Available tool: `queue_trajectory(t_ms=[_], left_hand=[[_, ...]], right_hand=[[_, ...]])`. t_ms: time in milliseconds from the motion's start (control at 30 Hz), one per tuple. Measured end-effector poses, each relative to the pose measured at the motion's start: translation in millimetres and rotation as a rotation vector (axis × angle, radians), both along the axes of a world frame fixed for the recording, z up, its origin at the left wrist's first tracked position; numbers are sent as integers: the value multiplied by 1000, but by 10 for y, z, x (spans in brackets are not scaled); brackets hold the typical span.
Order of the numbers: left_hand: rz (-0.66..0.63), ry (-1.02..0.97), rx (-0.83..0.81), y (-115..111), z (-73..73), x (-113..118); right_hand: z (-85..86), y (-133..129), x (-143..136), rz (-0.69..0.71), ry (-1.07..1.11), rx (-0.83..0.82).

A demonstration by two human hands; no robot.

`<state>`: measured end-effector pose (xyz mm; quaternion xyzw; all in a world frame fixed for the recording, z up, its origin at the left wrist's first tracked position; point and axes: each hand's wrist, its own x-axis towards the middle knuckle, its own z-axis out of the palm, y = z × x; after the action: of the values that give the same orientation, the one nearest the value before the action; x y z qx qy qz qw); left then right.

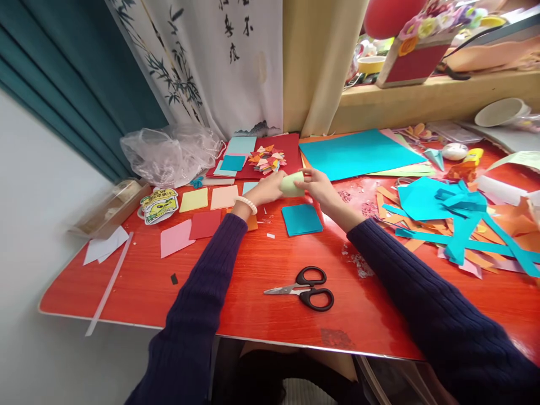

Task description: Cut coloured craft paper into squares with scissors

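1. A small pale green paper piece (292, 184) is pinched between the left hand (265, 191) and the right hand (317, 185), held just above the glossy red table (253, 264), toward its far edge, about mid-width.
2. Both hands are closed on the piece, one at each end.
3. Judged light, thin, floppy, easily creased; best gripped at the edges with fingertips.
4. It looks curled or folded; exact shape cannot be told.
5. A teal square paper sheet (301, 219) lies just below the hands.
6. Black-handled scissors (306, 289) lie near the front edge, untouched.
7. Teal and orange paper scraps (459, 225) are heaped at the right side.
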<state>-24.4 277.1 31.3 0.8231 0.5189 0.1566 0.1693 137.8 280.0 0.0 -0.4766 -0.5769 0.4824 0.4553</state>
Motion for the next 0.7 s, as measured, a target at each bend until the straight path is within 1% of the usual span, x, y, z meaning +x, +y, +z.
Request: queue_trajectory(t_ms=[100,167,233,367,467,567,700], left_hand=[[56,-105,20,49,53,-70],[104,-146,60,88,42,-122],[123,-144,88,115,11,-155],[92,-130,82,117,-9,-155],[47,-191,86,103,13,-147],[10,-266,16,101,6,-158],[-5,-242,-115,94,-22,-153]], right_hand=[[-11,21,-3,34,61,101],[-47,32,1,63,84,141],[-106,46,3,76,86,149],[-204,75,-3,71,72,139],[-220,94,-6,42,62,148],[-250,115,-4,36,38,151],[-316,139,-7,43,-17,142]])
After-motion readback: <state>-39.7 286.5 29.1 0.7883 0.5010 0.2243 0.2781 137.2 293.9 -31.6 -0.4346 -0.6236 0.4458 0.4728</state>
